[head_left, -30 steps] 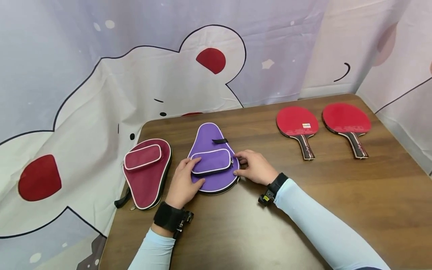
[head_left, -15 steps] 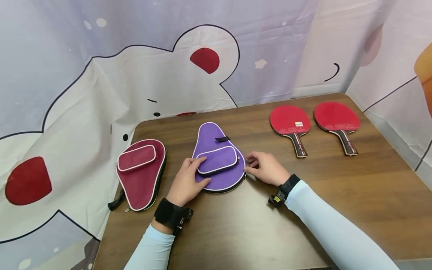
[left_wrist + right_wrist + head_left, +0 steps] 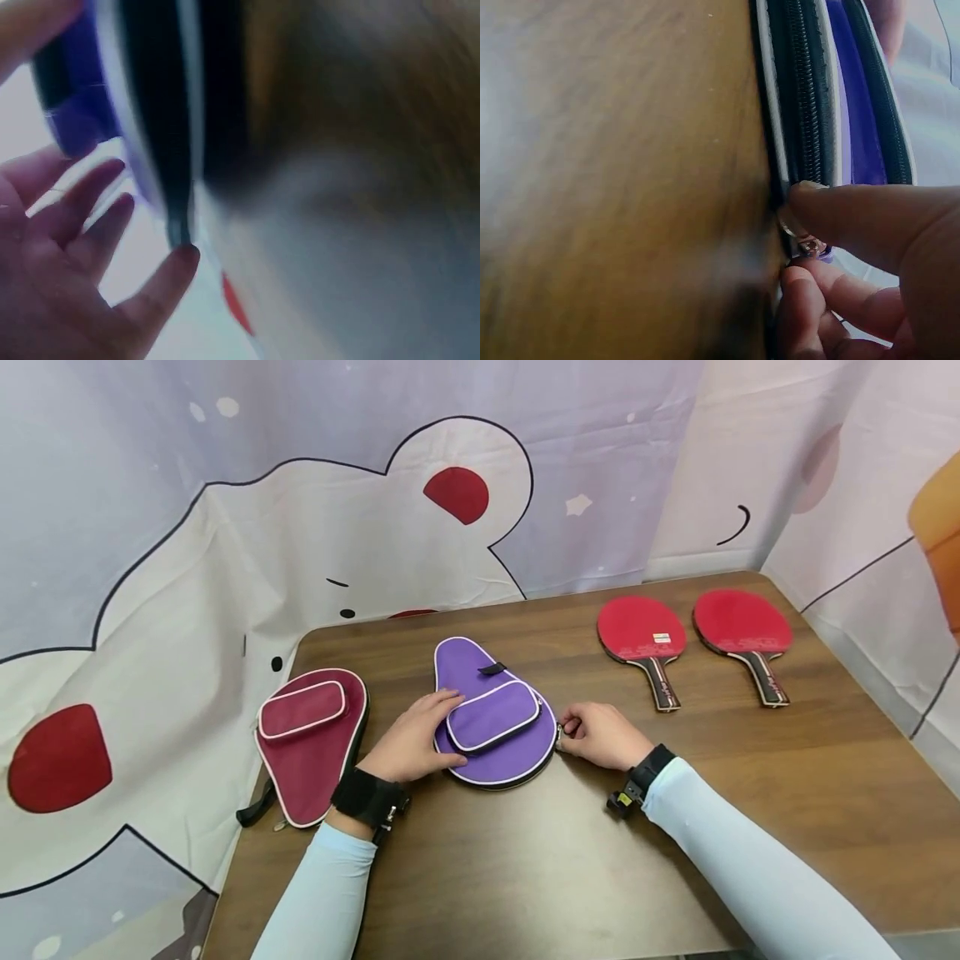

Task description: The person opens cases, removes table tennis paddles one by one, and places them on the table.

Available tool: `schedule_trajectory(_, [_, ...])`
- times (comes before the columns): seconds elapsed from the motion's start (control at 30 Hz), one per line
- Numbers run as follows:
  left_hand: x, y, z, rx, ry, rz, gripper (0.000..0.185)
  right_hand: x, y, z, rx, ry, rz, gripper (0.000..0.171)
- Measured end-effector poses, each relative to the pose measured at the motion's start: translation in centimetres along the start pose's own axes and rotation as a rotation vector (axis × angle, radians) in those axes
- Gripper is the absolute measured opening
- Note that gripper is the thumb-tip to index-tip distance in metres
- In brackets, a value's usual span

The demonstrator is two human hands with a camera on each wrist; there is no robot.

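Two bare hands are working at a purple case (image 3: 510, 762), which is lying flat between them on a brown wooden table (image 3: 495, 877), its narrow end pointing away from both. The left hand (image 3: 415, 737) is spreading wide at the case's left edge, its fingers loosely extended; fingertips are resting by the left end of the raised pocket (image 3: 493, 717), and the thumb is touching the case nearer the wearer. The left-wrist view, dark and blurred, is showing this thumb meeting the case's black side. The right hand (image 3: 602, 737) is keeping its fingers curled inward at the opposite edge; in the right-wrist view, its thumb (image 3: 862, 221) and forefinger are pinching a metal zip pull (image 3: 790, 224), with black zip teeth (image 3: 804, 90) running along the case's side from there. Ahead of the hands, a black tab (image 3: 492, 668) is lying on the case above the pocket.

To the left of the left hand, a maroon case (image 3: 315, 768) is lying narrow end toward the wearer, its lower right edge passing behind the black left wristband (image 3: 369, 797); a black strap (image 3: 257, 807) is trailing from its far side. Beyond the right hand and to its right, two red paddles, one with a small label (image 3: 642, 618) and one farther right (image 3: 744, 620), are lying side by side, handles pointing toward the wearer. A printed curtain (image 3: 330, 535) is hanging behind the table.
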State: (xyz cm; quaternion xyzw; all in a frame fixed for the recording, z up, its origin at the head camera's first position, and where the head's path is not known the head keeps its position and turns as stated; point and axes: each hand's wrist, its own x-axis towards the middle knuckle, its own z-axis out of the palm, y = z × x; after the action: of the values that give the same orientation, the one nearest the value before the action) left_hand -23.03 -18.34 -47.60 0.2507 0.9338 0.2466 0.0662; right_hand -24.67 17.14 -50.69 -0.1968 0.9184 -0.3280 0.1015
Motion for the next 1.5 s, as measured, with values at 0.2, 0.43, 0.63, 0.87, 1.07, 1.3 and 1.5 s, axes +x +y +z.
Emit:
schedule_trajectory(0.2, [0.3,-0.8,0.7,0.027,-0.046,-0.010,0.102,0.5,-0.1,0.5,-0.035,0.052,-0.017,0.010])
schedule_trajectory(0.43, [0.4,0.0,1.0,0.149,-0.075,-0.078,0.103,0.2,-0.3,0.3,-0.120,0.178,-0.057,0.009])
schedule_trajectory(0.63, [0.6,0.8,0.7,0.240,-0.075,-0.094,0.098,-0.3,-0.7,0.2,-0.163,0.189,-0.047,0.012])
schedule_trajectory(0.87, [0.5,1.6,0.6,0.300,-0.066,-0.097,0.092,-1.0,-1.1,0.3,-0.205,0.143,-0.079,0.015])
schedule_trajectory(1.07, [0.5,2.2,0.8,0.333,-0.034,-0.109,0.089,-1.7,-1.4,0.4,-0.211,0.131,-0.109,0.022])
schedule_trajectory(1.3, [0.4,2.6,1.4,0.393,0.010,-0.093,0.073,-2.3,-1.8,0.7,-0.223,0.146,-0.133,0.028])
schedule_trajectory(1.5, [0.4,3.2,1.5,0.404,0.021,-0.097,0.069,-3.0,-2.2,0.9,-0.239,0.140,-0.129,0.033])
